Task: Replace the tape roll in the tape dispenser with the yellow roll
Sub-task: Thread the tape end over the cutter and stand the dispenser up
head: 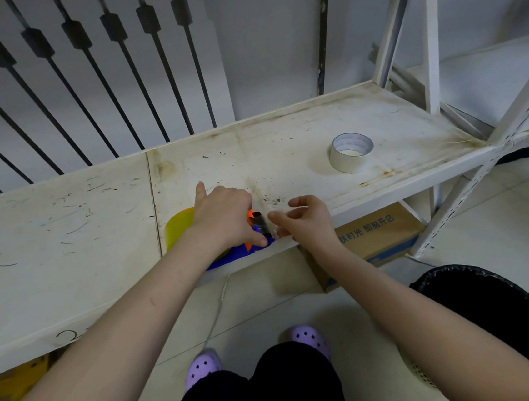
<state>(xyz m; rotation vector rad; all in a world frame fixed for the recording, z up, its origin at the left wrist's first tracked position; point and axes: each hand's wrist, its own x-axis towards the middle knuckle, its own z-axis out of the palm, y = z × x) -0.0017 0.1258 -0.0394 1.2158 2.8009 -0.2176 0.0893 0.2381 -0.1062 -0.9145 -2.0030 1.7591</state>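
Note:
A blue tape dispenser [230, 256] with orange parts lies at the front edge of the white shelf [63, 228]. The yellow roll [178, 230] sits in it, mostly hidden under my left hand [225, 217], which presses down on the dispenser and roll. My right hand [304, 219] pinches a strip of tape at the dispenser's black roller end [260, 223]. A white tape roll [351, 152] lies flat on the shelf, far right of both hands.
A cardboard box [375, 237] sits under the shelf. A black-lined bin [503, 315] stands on the floor at the right. Shelf uprights [430, 52] rise at the right, and a black railing [81, 89] runs behind.

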